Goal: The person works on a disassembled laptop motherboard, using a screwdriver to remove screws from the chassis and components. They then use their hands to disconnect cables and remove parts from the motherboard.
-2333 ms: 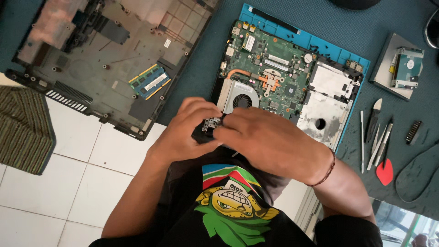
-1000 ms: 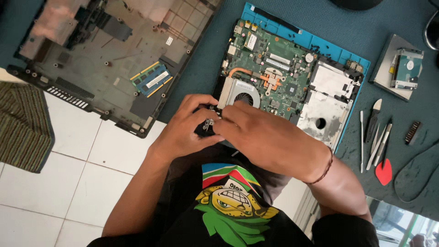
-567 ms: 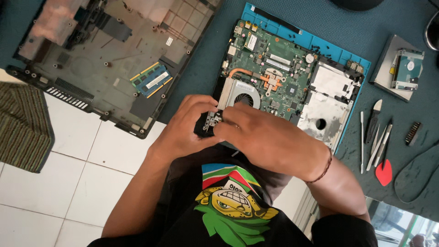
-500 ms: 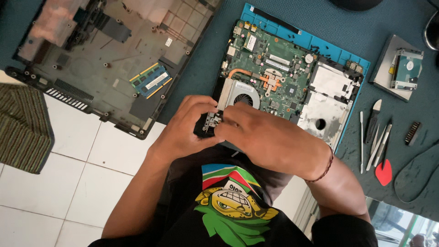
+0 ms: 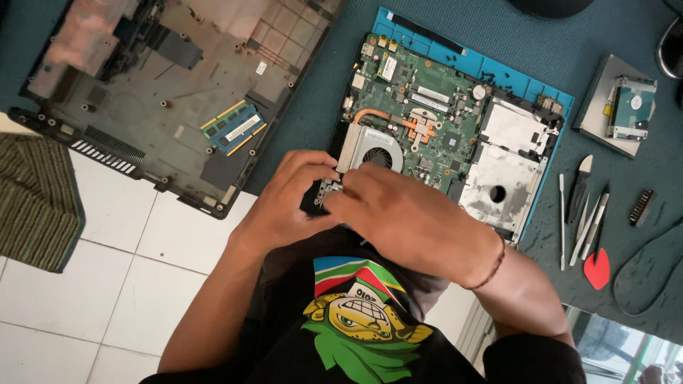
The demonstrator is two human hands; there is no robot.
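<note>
My left hand (image 5: 288,203) and my right hand (image 5: 402,213) meet over a small black part with a metal bracket (image 5: 319,195), both gripping it close to my chest. Most of the part is hidden by my fingers. Just beyond my hands lies an opened laptop motherboard (image 5: 434,124) with a grey fan (image 5: 373,149) and copper heat pipe, resting on a blue mat (image 5: 405,25).
A laptop bottom case (image 5: 163,92) with a blue memory stick (image 5: 233,128) lies at the upper left. At right are a hard drive (image 5: 629,107), several pry tools (image 5: 580,213), a red pick (image 5: 597,269) and a black cable (image 5: 651,267). A striped cloth (image 5: 35,199) sits on white floor tiles.
My hands shifted slightly up toward the fan while turning the small part; the part sits a little higher between my fingers than before.
</note>
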